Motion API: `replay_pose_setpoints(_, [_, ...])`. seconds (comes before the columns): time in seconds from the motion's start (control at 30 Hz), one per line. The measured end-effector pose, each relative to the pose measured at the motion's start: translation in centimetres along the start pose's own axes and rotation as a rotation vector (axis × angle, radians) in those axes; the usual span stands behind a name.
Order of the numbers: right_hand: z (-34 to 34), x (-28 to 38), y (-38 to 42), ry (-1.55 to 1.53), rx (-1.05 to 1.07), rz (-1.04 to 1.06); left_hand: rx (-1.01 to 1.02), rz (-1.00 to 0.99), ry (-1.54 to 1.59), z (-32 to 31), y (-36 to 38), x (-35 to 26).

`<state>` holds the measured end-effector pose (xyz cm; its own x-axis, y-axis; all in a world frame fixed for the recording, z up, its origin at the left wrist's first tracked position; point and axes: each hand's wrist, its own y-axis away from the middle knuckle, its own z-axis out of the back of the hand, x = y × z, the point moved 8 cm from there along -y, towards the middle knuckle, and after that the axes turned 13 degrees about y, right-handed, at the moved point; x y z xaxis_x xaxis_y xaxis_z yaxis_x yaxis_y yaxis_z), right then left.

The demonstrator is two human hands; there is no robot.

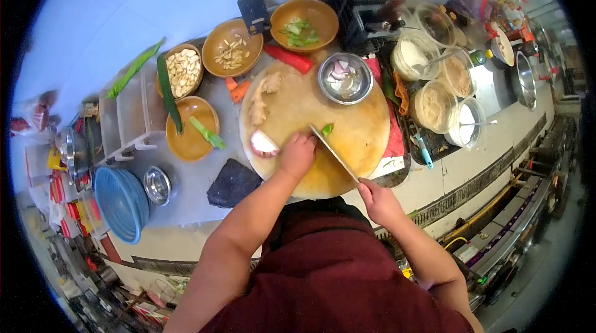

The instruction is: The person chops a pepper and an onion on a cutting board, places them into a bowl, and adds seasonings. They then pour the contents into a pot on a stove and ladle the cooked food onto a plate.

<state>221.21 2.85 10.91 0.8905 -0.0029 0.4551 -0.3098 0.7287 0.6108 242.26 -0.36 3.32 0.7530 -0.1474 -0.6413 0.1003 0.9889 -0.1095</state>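
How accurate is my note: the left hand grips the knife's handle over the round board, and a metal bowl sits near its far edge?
One slip: the head view shows the right hand gripping the knife by its handle, not the left hand. The round board and the metal bowl near its far edge are right.

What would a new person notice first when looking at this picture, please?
Probably the big round board in the middle, where the right hand holds a knife and the left hand is beside the blade. Next, the bright red pepper at the board's far edge, and the blue basket at the left of the counter.
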Motion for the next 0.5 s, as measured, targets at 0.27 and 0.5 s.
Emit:
replay_pose_setpoints(0.27, [-3.8,-7.0,1.9,-0.821,0.205,-0.358,-0.151,0.456,0.363,1.0,-2.6,0.3])
replay_pose_setpoints(0.5, [-6.5,-6.6,0.8,-1.064,0.376,-0.388,-0.076,0.374,0.469,-1.2,-5.3,-2.7])
